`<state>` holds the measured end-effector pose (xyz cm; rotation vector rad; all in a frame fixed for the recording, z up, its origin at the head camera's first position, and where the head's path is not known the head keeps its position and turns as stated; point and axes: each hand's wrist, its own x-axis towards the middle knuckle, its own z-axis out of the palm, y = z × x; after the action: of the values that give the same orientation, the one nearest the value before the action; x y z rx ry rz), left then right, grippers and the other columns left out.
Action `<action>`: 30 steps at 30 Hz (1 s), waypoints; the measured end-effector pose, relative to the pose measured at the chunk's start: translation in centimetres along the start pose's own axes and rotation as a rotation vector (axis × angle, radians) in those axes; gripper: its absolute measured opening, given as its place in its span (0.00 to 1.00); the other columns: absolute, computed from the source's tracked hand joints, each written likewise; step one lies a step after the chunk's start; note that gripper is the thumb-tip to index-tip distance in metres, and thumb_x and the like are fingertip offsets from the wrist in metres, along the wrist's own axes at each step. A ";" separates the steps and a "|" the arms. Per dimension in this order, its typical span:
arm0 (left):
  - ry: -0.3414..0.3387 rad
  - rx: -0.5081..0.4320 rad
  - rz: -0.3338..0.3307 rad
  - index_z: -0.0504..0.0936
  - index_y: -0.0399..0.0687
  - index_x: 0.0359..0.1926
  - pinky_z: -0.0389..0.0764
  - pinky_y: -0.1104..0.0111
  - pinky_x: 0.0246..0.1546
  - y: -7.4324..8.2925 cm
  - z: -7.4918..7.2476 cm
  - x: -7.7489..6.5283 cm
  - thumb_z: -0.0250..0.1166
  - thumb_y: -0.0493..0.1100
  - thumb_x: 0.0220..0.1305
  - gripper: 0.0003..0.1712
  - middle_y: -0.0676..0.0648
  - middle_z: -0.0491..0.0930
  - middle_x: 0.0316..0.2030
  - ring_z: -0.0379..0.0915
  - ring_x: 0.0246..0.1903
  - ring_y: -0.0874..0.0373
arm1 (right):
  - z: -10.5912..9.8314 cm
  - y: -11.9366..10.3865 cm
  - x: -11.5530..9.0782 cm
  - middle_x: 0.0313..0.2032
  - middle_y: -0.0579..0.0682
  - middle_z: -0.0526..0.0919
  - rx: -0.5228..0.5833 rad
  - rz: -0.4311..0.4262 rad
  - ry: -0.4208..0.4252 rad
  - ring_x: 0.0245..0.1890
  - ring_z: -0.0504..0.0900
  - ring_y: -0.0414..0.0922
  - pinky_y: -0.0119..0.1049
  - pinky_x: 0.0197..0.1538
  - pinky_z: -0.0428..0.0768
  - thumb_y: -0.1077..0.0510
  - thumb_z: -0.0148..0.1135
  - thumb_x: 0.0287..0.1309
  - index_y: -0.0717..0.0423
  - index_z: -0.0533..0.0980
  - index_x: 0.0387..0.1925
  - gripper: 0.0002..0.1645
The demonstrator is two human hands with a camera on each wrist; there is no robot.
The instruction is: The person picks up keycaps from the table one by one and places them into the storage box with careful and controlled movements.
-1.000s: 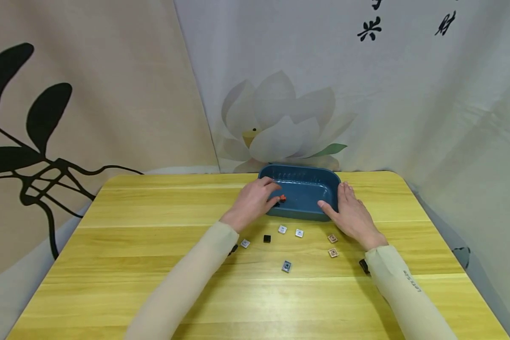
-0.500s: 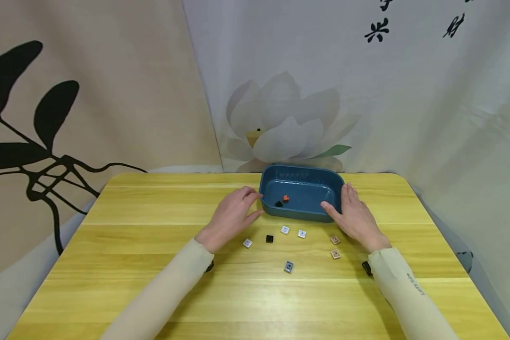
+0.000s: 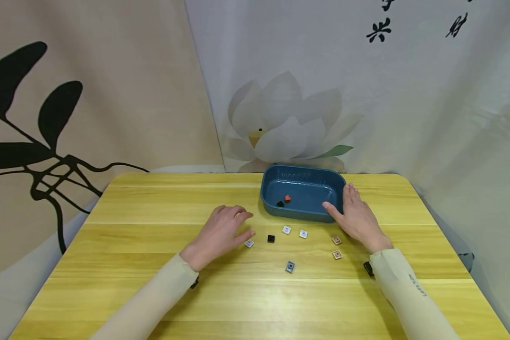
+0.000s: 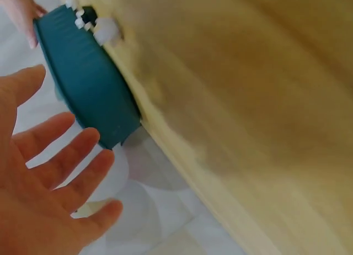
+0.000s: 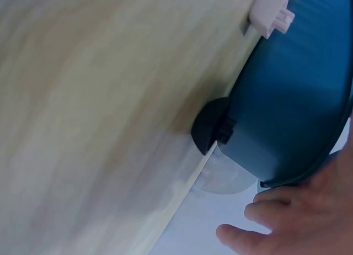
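Observation:
My left hand (image 3: 222, 230), fingers apart and holding nothing, hovers over the table left of a blue plastic tray (image 3: 303, 214). Its thumb tip is right by a small white square piece (image 3: 249, 243). In the left wrist view, the left hand (image 4: 55, 172) shows spread fingers. My right hand (image 3: 359, 218) rests against the tray's right end, with straight fingers outside and the thumb over the rim. Inside the tray lie an orange-red piece (image 3: 287, 199) and a black piece (image 3: 280, 204).
Before the tray lie a black square piece (image 3: 271, 239), two white pieces (image 3: 286, 230), two brownish pieces (image 3: 336, 240) and a grey-blue piece (image 3: 290, 267). They are on a wooden table (image 3: 153, 212), with a printed curtain (image 3: 153, 94) behind.
My left hand has come out of the tray and moved left and toward the front, leaving the orange-red and black pieces inside. The right hand has stayed at the tray.

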<state>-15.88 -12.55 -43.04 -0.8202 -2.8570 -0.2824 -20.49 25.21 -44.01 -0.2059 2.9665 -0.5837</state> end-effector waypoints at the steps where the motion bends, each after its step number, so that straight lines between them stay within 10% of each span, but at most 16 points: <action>1: -0.011 0.009 0.004 0.85 0.48 0.59 0.70 0.41 0.66 0.0 0.1 -0.2 0.70 0.61 0.67 0.29 0.45 0.83 0.56 0.79 0.56 0.46 | 0.0 0.0 0.0 0.80 0.68 0.32 -0.002 -0.001 0.002 0.80 0.35 0.65 0.69 0.75 0.44 0.19 0.35 0.70 0.71 0.34 0.79 0.67; 11: -0.116 0.010 0.069 0.84 0.52 0.61 0.61 0.34 0.69 0.5 0.8 -1.5 0.70 0.63 0.66 0.30 0.46 0.79 0.62 0.75 0.63 0.47 | 0.0 0.1 0.1 0.80 0.68 0.33 -0.005 -0.001 0.008 0.80 0.36 0.65 0.69 0.75 0.45 0.19 0.35 0.70 0.71 0.34 0.79 0.67; 30: -0.126 0.034 0.301 0.89 0.50 0.50 0.84 0.64 0.48 0.8 1.9 -1.5 0.74 0.41 0.66 0.12 0.48 0.83 0.48 0.81 0.44 0.56 | 0.1 0.1 0.2 0.80 0.69 0.34 -0.006 0.002 0.009 0.80 0.35 0.65 0.68 0.75 0.45 0.19 0.35 0.69 0.72 0.34 0.79 0.68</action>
<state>-14.36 -12.24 -45.10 -1.2828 -2.7859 -0.1477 -20.65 25.20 -44.19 -0.2007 2.9772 -0.5778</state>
